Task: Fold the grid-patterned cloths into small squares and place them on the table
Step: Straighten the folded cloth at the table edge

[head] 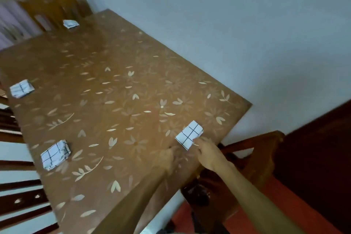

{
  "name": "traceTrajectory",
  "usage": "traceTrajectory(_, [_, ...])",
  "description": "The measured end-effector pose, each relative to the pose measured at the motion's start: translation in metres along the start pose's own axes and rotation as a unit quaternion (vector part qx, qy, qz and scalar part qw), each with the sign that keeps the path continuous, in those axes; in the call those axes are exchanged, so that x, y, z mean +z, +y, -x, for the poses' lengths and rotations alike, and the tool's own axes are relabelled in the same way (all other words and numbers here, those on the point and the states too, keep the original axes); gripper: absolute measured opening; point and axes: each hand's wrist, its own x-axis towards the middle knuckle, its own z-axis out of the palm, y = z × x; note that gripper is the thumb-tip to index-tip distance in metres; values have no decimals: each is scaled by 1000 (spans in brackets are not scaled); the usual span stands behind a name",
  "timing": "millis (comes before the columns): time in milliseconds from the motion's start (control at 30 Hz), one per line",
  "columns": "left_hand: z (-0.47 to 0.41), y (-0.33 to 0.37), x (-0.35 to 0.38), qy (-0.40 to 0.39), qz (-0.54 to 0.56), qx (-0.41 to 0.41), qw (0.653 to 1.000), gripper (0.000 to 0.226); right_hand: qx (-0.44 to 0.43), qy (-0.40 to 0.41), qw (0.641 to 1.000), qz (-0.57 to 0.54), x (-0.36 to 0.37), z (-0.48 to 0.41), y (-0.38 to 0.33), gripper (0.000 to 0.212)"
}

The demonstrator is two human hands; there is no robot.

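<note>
The folded cloth [190, 135] lies by the surface's [114, 53] right edge. Our right hand [207, 152] touches its near edge and our left hand [169, 156] is just beside. Blur hides whether either pinches. The cloth looks soft and light and could spring open, so we'd pinch all layers together.

Folded grid cloth [189, 134], right hand [207, 155] touching it, left hand [169, 156] beside

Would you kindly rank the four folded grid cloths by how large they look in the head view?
1. The right-side cloth, beside the right hand, and the near-left cloth look alike, so they are not ranked apart.
2. The mid-left cloth.
3. The far cloth looks smallest, though distance from the camera may explain that.
</note>
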Motion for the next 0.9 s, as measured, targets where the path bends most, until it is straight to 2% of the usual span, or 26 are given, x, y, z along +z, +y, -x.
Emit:
traceTrajectory(100, [-28, 25, 11, 37, -103, 7, 994, 45, -22, -45, 997, 60, -12, -33, 24, 47])
traceTrajectory(133, [-35, 38, 11, 35, -130, -14, 991, 49, -32, -58, 994, 91, -15, -45, 31, 51])
traceTrajectory(233, [-63, 55, 16, 38, -142, -53, 988, 57, -70, -103, 980, 157, -17, -76, 53, 60])
traceTrajectory(367, [-88, 57, 36, 5, -145, -78, 986, 55, -111, -147, 967, 175, -17, -102, 75, 61])
traceTrajectory(467, [-90, 59, 46, 22, -150, -95, 984, 53, -126, -146, 968, 159, -14, -104, 90, 60])
traceTrajectory(633, [-83, 71, 63, 69, -179, -75, 978, 48, -181, -113, 962, 168, -13, -97, 107, 54])
traceTrajectory(667, [-81, 73, 68, 55, -183, -84, 978, 46, -179, -119, 961, 173, -14, -95, 108, 54])
traceTrajectory(800, [-72, 72, 92, 18, -195, -100, 976, 73, -168, -138, 959, 184, -19, -82, 112, 54])
traceTrajectory(900, [-66, 78, 95, 31, -182, -93, 978, 73, -164, -152, 955, 195, -22, -76, 115, 54])
